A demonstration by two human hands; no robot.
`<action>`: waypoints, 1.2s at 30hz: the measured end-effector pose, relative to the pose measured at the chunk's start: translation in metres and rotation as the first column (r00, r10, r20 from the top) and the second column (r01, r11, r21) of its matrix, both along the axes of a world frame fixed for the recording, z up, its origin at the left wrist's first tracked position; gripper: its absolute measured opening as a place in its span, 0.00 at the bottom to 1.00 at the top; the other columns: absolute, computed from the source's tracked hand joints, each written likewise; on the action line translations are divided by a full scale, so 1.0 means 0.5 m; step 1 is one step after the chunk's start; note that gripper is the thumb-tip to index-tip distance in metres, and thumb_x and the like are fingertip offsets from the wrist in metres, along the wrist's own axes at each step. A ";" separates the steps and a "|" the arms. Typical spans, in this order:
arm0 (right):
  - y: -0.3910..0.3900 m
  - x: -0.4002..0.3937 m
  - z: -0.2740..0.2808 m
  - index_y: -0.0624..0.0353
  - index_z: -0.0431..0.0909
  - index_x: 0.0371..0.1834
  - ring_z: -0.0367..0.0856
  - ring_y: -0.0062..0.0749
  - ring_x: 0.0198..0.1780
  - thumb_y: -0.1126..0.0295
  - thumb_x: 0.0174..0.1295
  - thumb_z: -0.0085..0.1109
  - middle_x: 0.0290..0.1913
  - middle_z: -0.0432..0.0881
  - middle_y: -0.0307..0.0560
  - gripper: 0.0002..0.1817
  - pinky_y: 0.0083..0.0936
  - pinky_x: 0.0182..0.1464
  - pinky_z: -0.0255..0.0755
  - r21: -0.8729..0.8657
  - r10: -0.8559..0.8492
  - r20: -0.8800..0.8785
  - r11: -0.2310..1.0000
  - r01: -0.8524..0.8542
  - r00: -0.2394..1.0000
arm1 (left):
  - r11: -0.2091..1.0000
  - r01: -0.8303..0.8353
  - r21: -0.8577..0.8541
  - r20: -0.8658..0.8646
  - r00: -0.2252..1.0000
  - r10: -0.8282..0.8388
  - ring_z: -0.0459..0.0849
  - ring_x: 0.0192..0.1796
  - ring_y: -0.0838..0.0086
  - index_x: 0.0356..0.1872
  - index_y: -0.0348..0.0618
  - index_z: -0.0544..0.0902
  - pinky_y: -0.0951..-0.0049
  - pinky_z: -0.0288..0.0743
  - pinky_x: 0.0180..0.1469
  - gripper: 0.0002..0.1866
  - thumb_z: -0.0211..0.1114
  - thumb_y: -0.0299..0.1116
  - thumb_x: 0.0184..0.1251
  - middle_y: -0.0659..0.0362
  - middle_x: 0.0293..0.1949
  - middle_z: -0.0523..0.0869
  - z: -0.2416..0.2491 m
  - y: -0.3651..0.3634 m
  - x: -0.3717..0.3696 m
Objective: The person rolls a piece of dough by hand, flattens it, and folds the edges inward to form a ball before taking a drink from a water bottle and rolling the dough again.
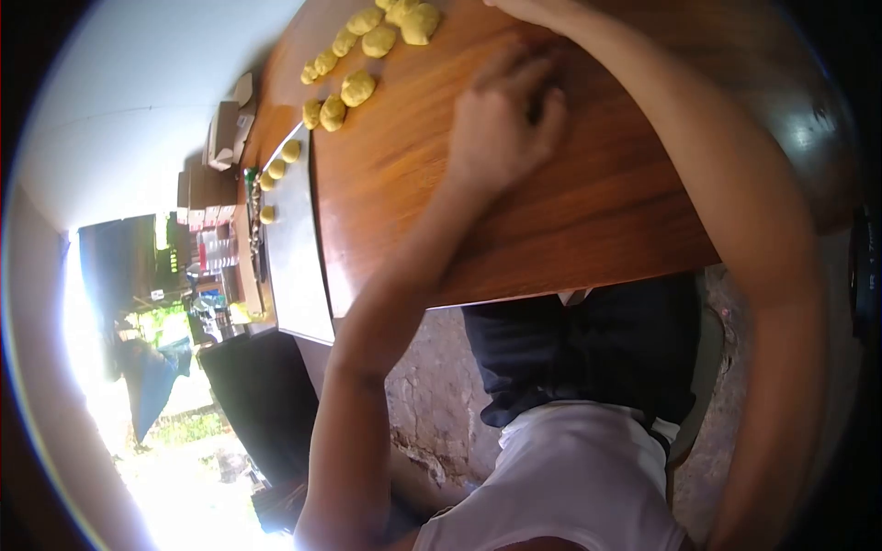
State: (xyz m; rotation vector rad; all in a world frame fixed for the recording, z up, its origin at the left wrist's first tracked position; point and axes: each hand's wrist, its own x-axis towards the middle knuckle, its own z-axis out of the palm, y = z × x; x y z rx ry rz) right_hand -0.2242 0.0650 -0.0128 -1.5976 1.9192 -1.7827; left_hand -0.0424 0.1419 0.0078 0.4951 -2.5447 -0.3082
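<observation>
Yellow lumps lie on the wooden bench, the biggest thing before you, which spreads under and around your left grip. Next in size, the pale sheet sits to the left of that grip, along the bench's side, with most of its surface bare. Your left grip is low over the wood, fingers curled and thumb apart from them; it is blurred, and you can't tell from this view whether anything is under or inside it. Your right grip is beyond the left one and cut off by the top edge, so its state can't be told either. Of the lumps, about ten sit in loose rows to the left of your left grip and farther out, uneven in size, the largest nearest it. Smallest are four rounder yellow pieces, left of the grip past those rows, on the sheet. By that count, you look to be at an early stage: four rounded and set down, with about ten rougher ones lying off the sheet.
</observation>
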 end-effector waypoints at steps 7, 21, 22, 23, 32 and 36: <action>0.013 0.008 -0.001 0.63 0.89 0.36 0.90 0.50 0.40 0.66 0.62 0.64 0.37 0.90 0.61 0.11 0.42 0.46 0.81 0.002 0.048 0.012 0.999 -0.048 0.999 | 0.994 0.070 -0.088 0.115 0.992 -0.059 0.83 0.65 0.48 0.61 0.40 0.87 0.58 0.79 0.65 0.21 0.63 0.30 0.68 0.42 0.65 0.83 0.014 0.015 0.061; 0.023 -0.010 -0.008 0.65 0.85 0.34 0.80 0.21 0.26 0.64 0.68 0.62 0.22 0.82 0.41 0.13 0.26 0.33 0.73 -0.034 0.158 0.071 0.987 -0.156 0.985 | 0.994 -0.086 0.074 0.007 0.996 0.085 0.85 0.62 0.49 0.53 0.38 0.89 0.55 0.80 0.64 0.19 0.67 0.36 0.65 0.43 0.63 0.84 0.014 -0.020 0.023; 0.025 -0.008 -0.004 0.65 0.85 0.34 0.80 0.21 0.26 0.64 0.68 0.62 0.22 0.82 0.41 0.13 0.26 0.33 0.73 -0.040 0.159 0.044 0.987 -0.157 0.986 | 0.983 -0.154 0.104 -0.010 0.988 0.156 0.83 0.65 0.51 0.53 0.39 0.89 0.55 0.80 0.64 0.18 0.67 0.37 0.65 0.44 0.64 0.83 0.010 -0.041 -0.012; 0.028 -0.010 -0.003 0.64 0.86 0.34 0.83 0.35 0.30 0.64 0.65 0.62 0.26 0.84 0.48 0.13 0.33 0.37 0.76 -0.029 0.154 0.079 0.988 -0.152 0.985 | 0.982 -0.166 0.092 0.004 0.986 0.166 0.83 0.64 0.48 0.53 0.40 0.89 0.53 0.79 0.65 0.18 0.67 0.37 0.65 0.43 0.65 0.82 -0.001 -0.061 -0.041; 0.013 -0.023 -0.014 0.60 0.88 0.33 0.87 0.30 0.29 0.63 0.65 0.63 0.26 0.89 0.46 0.12 0.30 0.36 0.79 -0.060 0.228 0.339 0.973 -0.221 0.913 | 0.993 0.092 0.073 0.065 0.993 -0.097 0.79 0.69 0.47 0.60 0.41 0.87 0.56 0.75 0.70 0.21 0.67 0.38 0.68 0.43 0.69 0.80 0.019 -0.003 0.067; 0.011 -0.014 -0.016 0.60 0.88 0.34 0.88 0.38 0.29 0.60 0.63 0.61 0.28 0.89 0.48 0.14 0.34 0.37 0.80 -0.025 0.084 0.219 0.996 -0.080 0.972 | 0.996 -0.088 0.017 0.057 0.995 0.087 0.77 0.71 0.49 0.60 0.42 0.86 0.56 0.75 0.70 0.21 0.64 0.33 0.68 0.44 0.67 0.81 0.007 -0.087 -0.006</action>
